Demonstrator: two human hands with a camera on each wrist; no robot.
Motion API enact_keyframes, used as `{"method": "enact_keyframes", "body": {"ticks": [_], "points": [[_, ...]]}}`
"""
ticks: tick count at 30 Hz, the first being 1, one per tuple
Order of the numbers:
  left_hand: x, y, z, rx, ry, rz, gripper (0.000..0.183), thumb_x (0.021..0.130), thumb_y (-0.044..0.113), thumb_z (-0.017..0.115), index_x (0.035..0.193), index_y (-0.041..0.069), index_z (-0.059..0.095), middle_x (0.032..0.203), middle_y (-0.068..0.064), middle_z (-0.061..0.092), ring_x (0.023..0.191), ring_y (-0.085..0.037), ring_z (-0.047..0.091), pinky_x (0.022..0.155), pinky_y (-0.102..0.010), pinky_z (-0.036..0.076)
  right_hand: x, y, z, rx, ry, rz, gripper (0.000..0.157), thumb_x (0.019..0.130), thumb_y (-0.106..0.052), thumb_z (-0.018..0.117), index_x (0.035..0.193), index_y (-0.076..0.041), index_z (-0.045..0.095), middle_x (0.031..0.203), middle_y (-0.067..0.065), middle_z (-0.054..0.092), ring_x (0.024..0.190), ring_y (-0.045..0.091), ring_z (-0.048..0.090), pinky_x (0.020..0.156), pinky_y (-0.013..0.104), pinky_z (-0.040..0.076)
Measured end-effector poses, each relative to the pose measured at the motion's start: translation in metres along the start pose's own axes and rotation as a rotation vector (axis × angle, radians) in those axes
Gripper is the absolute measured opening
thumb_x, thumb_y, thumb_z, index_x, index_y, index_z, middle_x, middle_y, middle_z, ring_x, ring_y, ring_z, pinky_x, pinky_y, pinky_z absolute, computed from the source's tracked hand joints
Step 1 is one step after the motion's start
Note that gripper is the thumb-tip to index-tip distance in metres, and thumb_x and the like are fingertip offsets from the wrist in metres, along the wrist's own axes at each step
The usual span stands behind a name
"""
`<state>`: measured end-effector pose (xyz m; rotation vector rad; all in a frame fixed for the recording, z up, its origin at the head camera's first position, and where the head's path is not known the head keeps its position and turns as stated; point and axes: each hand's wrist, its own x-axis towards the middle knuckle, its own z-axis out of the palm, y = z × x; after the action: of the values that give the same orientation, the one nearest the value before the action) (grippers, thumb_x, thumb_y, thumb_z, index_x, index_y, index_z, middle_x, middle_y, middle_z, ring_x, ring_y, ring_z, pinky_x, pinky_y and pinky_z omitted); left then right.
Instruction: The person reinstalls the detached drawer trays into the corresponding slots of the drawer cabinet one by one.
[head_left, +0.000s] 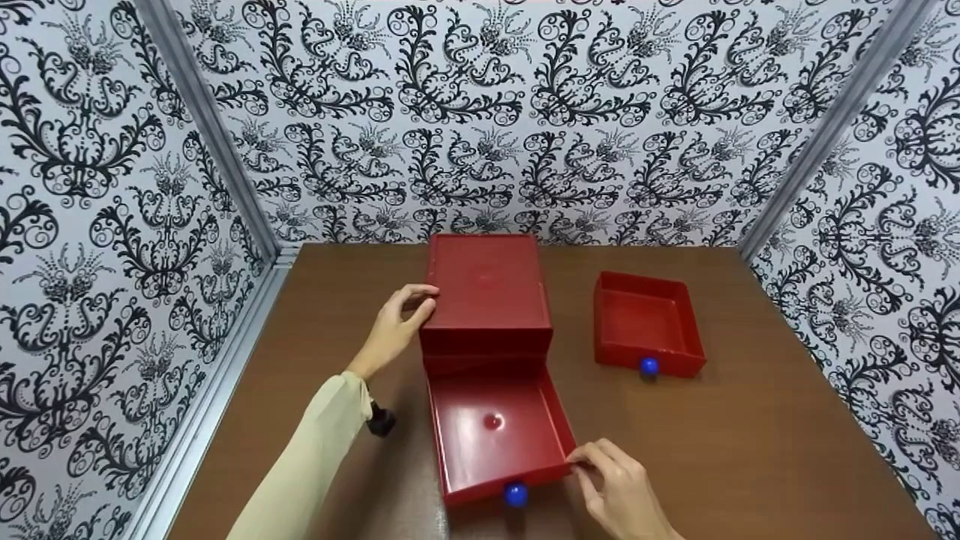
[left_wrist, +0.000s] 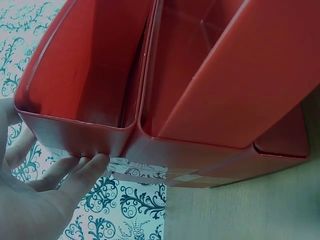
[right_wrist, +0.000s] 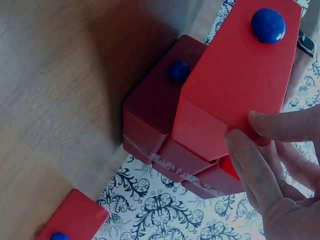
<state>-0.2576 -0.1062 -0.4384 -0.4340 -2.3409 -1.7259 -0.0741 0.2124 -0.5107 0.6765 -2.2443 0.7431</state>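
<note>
A red drawer cabinet (head_left: 487,285) stands on the table, its top compartment (left_wrist: 75,65) hollow and without a drawer. Below that, a red drawer (head_left: 487,427) with a blue knob (head_left: 516,494) juts far out of the front, holding nothing. My right hand (head_left: 619,487) pinches this drawer's front right corner between thumb and fingers. At the cabinet's upper left side, my left hand (head_left: 397,322) rests its fingertips against the wall. In the right wrist view, a lower drawer front (right_wrist: 155,92) with its own blue knob (right_wrist: 178,71) sits under the pulled-out drawer.
A loose red drawer (head_left: 649,322) with a blue knob (head_left: 649,367) lies to the right of the cabinet. Clear tape (right_wrist: 170,167) runs along the cabinet's side. Patterned walls (head_left: 480,120) enclose the wooden table (head_left: 750,435) at the back and both sides.
</note>
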Motion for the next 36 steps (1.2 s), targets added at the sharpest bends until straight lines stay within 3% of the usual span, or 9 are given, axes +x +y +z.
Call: {"method": "enact_keyframes", "body": {"ticks": [6,11,15,18,21,27,29,33,36], "points": [[-0.004,0.012,0.003,-0.013,0.017,-0.02,0.025,0.097,0.006,0.059,0.119,-0.004,0.063,0.123,-0.024,0.065,0.118,-0.038,0.059,0.106,-0.053,0.045,-0.001,-0.006,0.002,-0.011,-0.004,0.04,0.037,0.062,0.012,0.079,0.083,-0.016,0.068,0.079,-0.009,0.063,0.069,-0.002,0.058,0.064,0.006,0.046],[-0.012,0.032,0.001,-0.015,0.002,-0.021,0.025,0.097,0.005,0.058,0.119,-0.006,0.063,0.123,-0.025,0.064,0.118,-0.039,0.058,0.106,-0.052,0.045,0.0,-0.008,0.007,-0.005,0.021,0.012,0.023,0.074,0.004,0.077,0.083,-0.015,0.069,0.079,-0.008,0.064,0.069,0.0,0.061,0.066,0.007,0.048],[-0.014,0.037,0.0,0.0,0.01,-0.011,0.024,0.097,0.005,0.058,0.118,-0.006,0.063,0.121,-0.024,0.065,0.117,-0.037,0.059,0.105,-0.047,0.047,0.003,-0.009,0.011,-0.013,0.044,-0.005,0.027,0.069,0.007,0.079,0.083,-0.014,0.069,0.078,-0.007,0.063,0.069,0.002,0.062,0.067,0.008,0.05],[-0.013,0.036,0.0,0.005,0.017,-0.004,0.024,0.097,0.006,0.058,0.118,-0.005,0.063,0.12,-0.023,0.066,0.116,-0.037,0.06,0.103,-0.043,0.048,0.007,-0.011,0.014,-0.032,0.053,-0.001,0.037,0.06,0.011,0.081,0.084,-0.014,0.069,0.079,-0.008,0.063,0.07,0.003,0.062,0.067,0.009,0.05],[-0.012,0.034,0.0,0.0,0.016,-0.009,0.024,0.097,0.006,0.058,0.118,-0.005,0.063,0.121,-0.023,0.066,0.116,-0.036,0.06,0.103,-0.041,0.048,0.011,-0.014,0.016,-0.05,0.052,0.006,0.035,0.062,0.01,0.081,0.085,-0.015,0.069,0.079,-0.008,0.063,0.07,0.004,0.063,0.067,0.011,0.051],[-0.004,0.01,0.0,-0.004,0.0,-0.012,0.024,0.098,0.014,0.061,0.119,0.004,0.066,0.123,-0.016,0.066,0.117,-0.029,0.061,0.105,-0.044,0.048,0.018,-0.015,0.02,-0.075,0.036,0.013,0.009,0.085,-0.007,0.075,0.086,-0.014,0.069,0.081,-0.007,0.063,0.072,0.004,0.064,0.067,0.014,0.051],[-0.001,0.001,-0.001,-0.01,-0.014,-0.01,0.024,0.098,0.017,0.061,0.119,0.007,0.066,0.123,-0.014,0.067,0.117,-0.027,0.061,0.105,-0.043,0.049,0.02,-0.014,0.022,-0.087,0.033,0.016,0.013,0.082,-0.004,0.077,0.086,-0.014,0.07,0.081,-0.007,0.063,0.072,0.003,0.064,0.067,0.014,0.051],[-0.001,0.001,-0.001,-0.015,-0.022,-0.019,0.024,0.098,0.016,0.061,0.12,0.007,0.066,0.124,-0.013,0.067,0.116,-0.026,0.061,0.103,-0.041,0.05,0.023,-0.012,0.026,-0.115,0.023,0.013,0.029,0.069,0.006,0.082,0.086,-0.014,0.069,0.081,-0.007,0.063,0.072,0.003,0.064,0.066,0.014,0.051],[0.0,0.0,0.0,-0.02,-0.014,-0.01,0.023,0.098,0.016,0.061,0.119,0.007,0.066,0.123,-0.014,0.067,0.114,-0.026,0.062,0.102,-0.042,0.05,0.026,-0.011,0.028,-0.127,0.011,0.012,0.026,0.072,0.004,0.081,0.086,-0.014,0.069,0.082,-0.006,0.063,0.072,0.004,0.064,0.065,0.015,0.051]]}}
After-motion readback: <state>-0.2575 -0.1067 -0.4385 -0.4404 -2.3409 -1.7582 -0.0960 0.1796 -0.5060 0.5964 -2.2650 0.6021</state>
